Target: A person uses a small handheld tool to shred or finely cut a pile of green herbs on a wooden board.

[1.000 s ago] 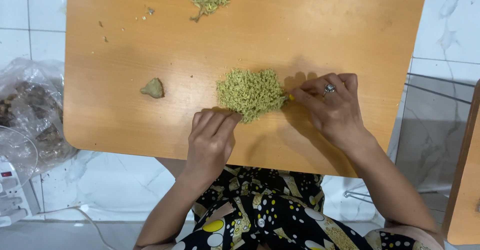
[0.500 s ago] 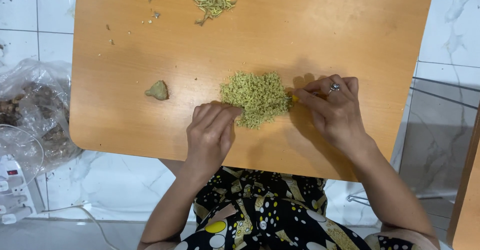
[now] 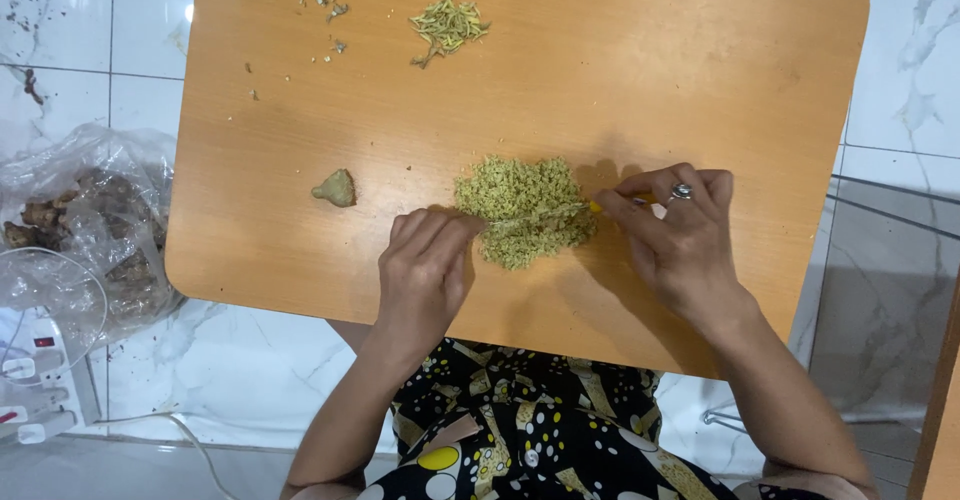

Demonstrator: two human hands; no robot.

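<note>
The desk (image 3: 700, 70) was a low slab of orange-brown wood with rounded corners, standing on a floor (image 3: 60, 60) of white marble-veined tiles with grey joints. A heap of finely chopped greenish herb (image 3: 522, 210) lay on the desk between the two hands. The left hand (image 3: 425, 270) rested palm down just below and to the left of the heap, its fingers (image 3: 440, 232) pressed together and touching the heap's edge. The right hand (image 3: 680, 235), with a ring on one finger, lay just right of the heap; its fingers (image 3: 625, 205) pinched the yellow handle of a thin knife (image 3: 560, 210), whose blade ran across the heap toward the left fingers. Well to the left of the left fingers sat a small greenish lump (image 3: 336, 189). Far above both hands, near the desk's far edge, lay a small pile of pale stems (image 3: 446, 27), with scattered crumbs (image 3: 325, 8) to its left. On the floor, well to the left of the desk, lay a clear plastic bag of brown roots (image 3: 90, 220), a clear round container (image 3: 45, 305) and a white power strip (image 3: 35, 395). A black dotted garment (image 3: 520, 430) showed below the desk.
</note>
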